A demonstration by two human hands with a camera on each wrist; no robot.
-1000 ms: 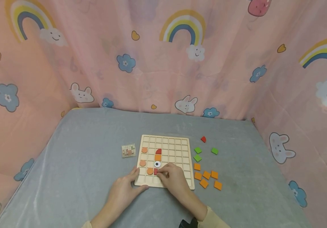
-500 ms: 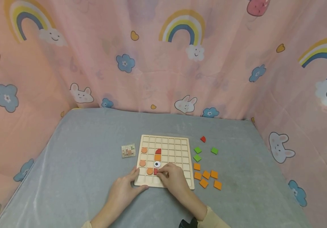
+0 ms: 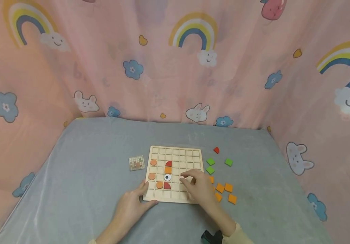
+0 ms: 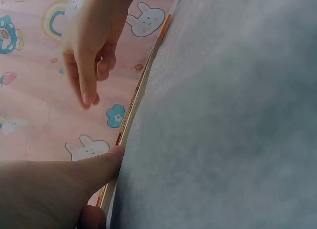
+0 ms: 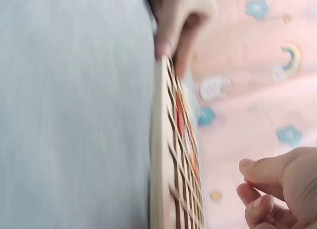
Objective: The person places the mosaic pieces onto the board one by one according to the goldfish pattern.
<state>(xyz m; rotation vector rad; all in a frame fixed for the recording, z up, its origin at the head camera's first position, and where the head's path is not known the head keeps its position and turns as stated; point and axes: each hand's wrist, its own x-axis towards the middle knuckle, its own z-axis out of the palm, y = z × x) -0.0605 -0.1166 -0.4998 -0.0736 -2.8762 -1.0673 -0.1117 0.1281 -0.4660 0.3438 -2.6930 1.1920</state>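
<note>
A wooden grid board [image 3: 187, 153] lies on the cloth. My left hand [image 3: 131, 202] grips its near left corner, thumb along the front edge and fingers at the left side. Orange discs [image 3: 160, 185], a red quarter-round tile [image 3: 168, 163], an orange square [image 3: 168, 170], a white disc with a black dot [image 3: 167, 177] and a lower red quarter-round tile [image 3: 167, 185] sit in its cells. Above the board's right part hovers my right hand [image 3: 200, 188], fingers loosely bent and nothing between them; in the right wrist view the thumb [image 5: 267, 170] and index finger stand apart.
Right of the board lie several orange squares [image 3: 228, 187], partly behind the right hand, green tiles [image 3: 228, 162] and a red quarter-round tile [image 3: 216, 150]. A small pattern card [image 3: 136, 163] lies to its left. Pink printed curtains [image 3: 162, 84] surround the grey cloth [image 3: 95, 162].
My right hand has let go of the lower red quarter-round tile, which stays in its cell, and has moved up and to the right. The left hand keeps its place on the board.
</note>
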